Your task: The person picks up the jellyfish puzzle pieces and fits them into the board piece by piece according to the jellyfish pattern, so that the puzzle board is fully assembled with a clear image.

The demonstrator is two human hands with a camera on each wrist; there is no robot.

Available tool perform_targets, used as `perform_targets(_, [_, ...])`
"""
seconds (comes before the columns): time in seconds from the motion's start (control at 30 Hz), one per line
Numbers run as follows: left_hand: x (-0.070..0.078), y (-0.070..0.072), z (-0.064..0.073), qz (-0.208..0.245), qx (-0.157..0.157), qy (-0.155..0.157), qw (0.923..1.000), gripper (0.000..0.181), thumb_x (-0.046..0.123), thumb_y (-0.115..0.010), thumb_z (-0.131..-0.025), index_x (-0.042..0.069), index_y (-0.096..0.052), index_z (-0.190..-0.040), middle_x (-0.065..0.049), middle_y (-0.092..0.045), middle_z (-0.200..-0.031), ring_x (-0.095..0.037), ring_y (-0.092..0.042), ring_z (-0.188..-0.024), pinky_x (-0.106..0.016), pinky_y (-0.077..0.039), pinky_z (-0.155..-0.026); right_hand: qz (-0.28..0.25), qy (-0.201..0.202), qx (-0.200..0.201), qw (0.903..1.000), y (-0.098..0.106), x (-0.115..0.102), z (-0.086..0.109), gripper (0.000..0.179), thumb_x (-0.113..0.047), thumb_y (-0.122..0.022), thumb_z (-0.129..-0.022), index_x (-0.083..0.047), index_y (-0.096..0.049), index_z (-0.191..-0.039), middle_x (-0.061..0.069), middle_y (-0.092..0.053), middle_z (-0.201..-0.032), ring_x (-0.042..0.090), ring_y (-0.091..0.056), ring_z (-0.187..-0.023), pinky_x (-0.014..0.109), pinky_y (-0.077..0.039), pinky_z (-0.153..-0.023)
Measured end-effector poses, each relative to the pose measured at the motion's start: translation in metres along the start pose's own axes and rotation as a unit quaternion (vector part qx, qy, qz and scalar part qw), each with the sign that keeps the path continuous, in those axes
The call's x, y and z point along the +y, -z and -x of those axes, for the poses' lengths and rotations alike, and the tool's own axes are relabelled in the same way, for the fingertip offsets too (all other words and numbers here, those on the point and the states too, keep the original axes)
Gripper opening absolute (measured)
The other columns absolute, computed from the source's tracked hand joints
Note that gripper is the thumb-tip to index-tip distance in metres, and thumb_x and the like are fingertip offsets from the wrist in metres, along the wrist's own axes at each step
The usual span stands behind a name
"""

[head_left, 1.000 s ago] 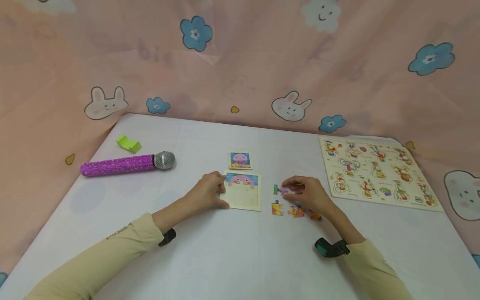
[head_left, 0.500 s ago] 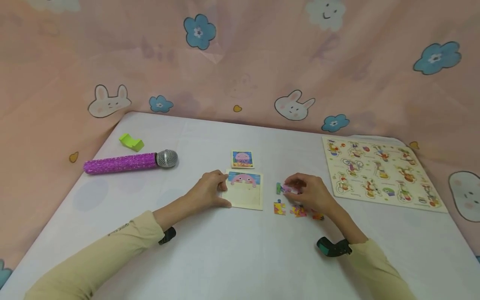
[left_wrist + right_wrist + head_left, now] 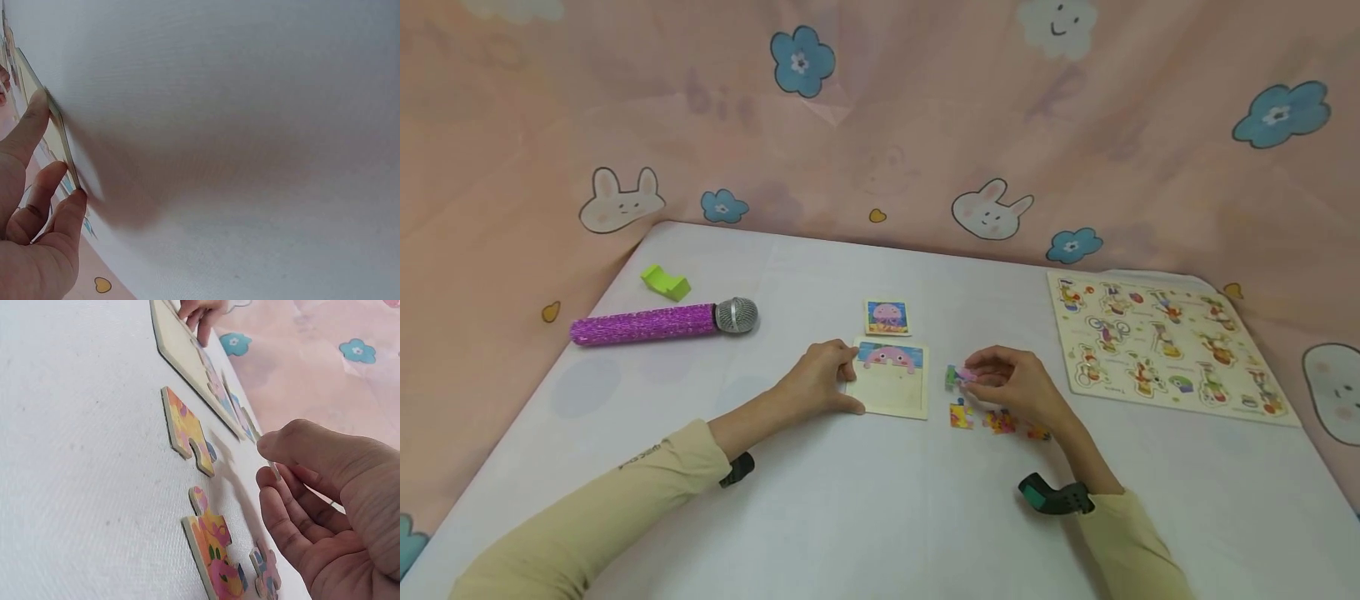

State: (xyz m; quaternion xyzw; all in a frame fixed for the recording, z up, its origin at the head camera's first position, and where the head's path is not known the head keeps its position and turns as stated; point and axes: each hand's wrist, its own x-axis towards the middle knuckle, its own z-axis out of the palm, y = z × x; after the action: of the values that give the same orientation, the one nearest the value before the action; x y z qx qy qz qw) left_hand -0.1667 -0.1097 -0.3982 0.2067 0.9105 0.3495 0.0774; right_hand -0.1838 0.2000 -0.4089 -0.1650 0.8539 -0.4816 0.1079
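Observation:
The puzzle board (image 3: 887,398) lies mid-table, a strip of pink and blue picture in its top part and bare cream wood below. At its left edge my left hand (image 3: 814,382) holds it, thumb near the lower corner and fingers near the upper one; the left wrist view shows these fingertips along the board's edge (image 3: 70,157). My right hand (image 3: 1018,385) pinches a green and purple puzzle piece (image 3: 953,377) between thumb and fingers, raised above the table to the right of the board. Under that hand lie several loose pieces, among them a yellow one (image 3: 185,428) and an orange-pink one (image 3: 219,550).
A small octopus picture tile (image 3: 887,317) sits just behind the board. To the left are a purple glittery microphone (image 3: 647,325) and a lime green block (image 3: 666,283). A large cream board with animal figures (image 3: 1165,350) lies at the right. A printed cloth hangs behind the table.
My right hand has lifted the green and purple piece from the loose ones and shifted slightly left with it. My left hand stays at the board's edge. The head view has shifted slightly.

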Motion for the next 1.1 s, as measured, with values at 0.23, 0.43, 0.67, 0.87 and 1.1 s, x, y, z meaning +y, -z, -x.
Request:
perform_targets(0.23, [0.004,0.001,-0.001,-0.010,-0.002,-0.001,0.9999,0.036,0.013,-0.092,-0.060,0.002,-0.061,-0.074,-0.012,-0.063,-0.099,-0.024,-0.058,-0.098,-0.037,-0.046,-0.091,-0.025,-0.006,0.001,0.9997,-0.003,-0.006,-0.001,0.034,-0.001,-0.075,-0.079,0.007,-0.061,-0.109,0.019,-0.064,-0.105,0.018,-0.064,-0.088,0.018,-0.051,-0.077])
perform_targets(0.43, [0.004,0.000,-0.001,-0.018,-0.002,0.011,0.9998,0.036,0.013,-0.092,-0.059,0.003,-0.059,-0.070,-0.013,-0.065,-0.102,-0.031,-0.057,-0.113,-0.036,-0.047,-0.090,-0.035,-0.013,0.005,0.9993,-0.009,-0.015,-0.003,0.034,-0.001,-0.076,-0.079,0.008,-0.062,-0.109,0.020,-0.064,-0.104,0.018,-0.064,-0.088,0.018,-0.051,-0.077])
perform_targets(0.67, [0.004,-0.001,0.000,-0.009,-0.001,0.023,0.9997,0.035,0.013,-0.091,-0.060,0.003,-0.059,-0.069,-0.015,-0.065,-0.109,-0.028,-0.058,-0.112,-0.035,-0.046,-0.091,-0.055,-0.018,-0.003,0.9983,-0.018,-0.021,-0.007,0.035,-0.003,-0.077,-0.078,0.006,-0.063,-0.109,0.019,-0.065,-0.106,0.022,-0.065,-0.090,0.020,-0.051,-0.078])
perform_targets(0.87, [0.003,-0.001,-0.001,-0.022,-0.001,0.019,0.9996,0.038,0.015,-0.092,-0.060,0.003,-0.058,-0.072,-0.013,-0.066,-0.102,-0.019,-0.050,-0.085,-0.030,-0.043,-0.078,-0.069,-0.013,-0.014,0.9975,-0.028,-0.024,-0.016,0.034,-0.002,-0.078,-0.077,0.007,-0.065,-0.107,0.020,-0.067,-0.105,0.025,-0.066,-0.090,0.022,-0.052,-0.077])
perform_targets(1.1, [0.005,0.000,-0.001,-0.026,-0.002,0.020,0.9995,0.038,0.015,-0.092,-0.059,0.003,-0.058,-0.072,-0.011,-0.064,-0.095,-0.018,-0.049,-0.082,-0.030,-0.042,-0.076,-0.097,-0.007,-0.025,0.9950,-0.043,-0.030,-0.023,0.033,-0.002,-0.077,-0.078,0.007,-0.065,-0.107,0.020,-0.068,-0.105,0.024,-0.068,-0.090,0.025,-0.053,-0.077])
